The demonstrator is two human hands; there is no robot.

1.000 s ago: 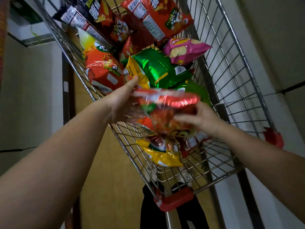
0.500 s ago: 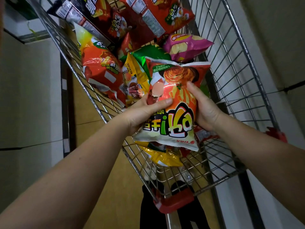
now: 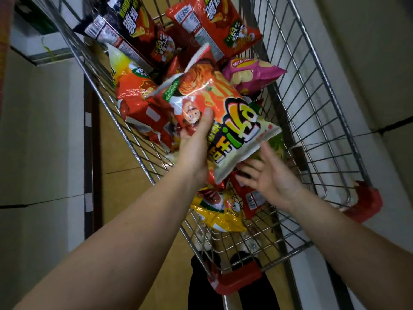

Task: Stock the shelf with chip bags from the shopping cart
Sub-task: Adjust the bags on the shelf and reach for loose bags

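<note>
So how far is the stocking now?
No shelf is in view, so what is done cannot be told. In hand: the left hand holds one orange bag above the cart; the right hand is open. Left: many bags still in the cart.

Under the wire mesh we see a tan floor [image 3: 121,151] crossed by thin seams. Pale wall panels [image 3: 40,130] flank it on the left, split by a dark vertical strip [image 3: 89,153], and a pale wall [image 3: 380,70] with a dark seam stands on the right.
</note>
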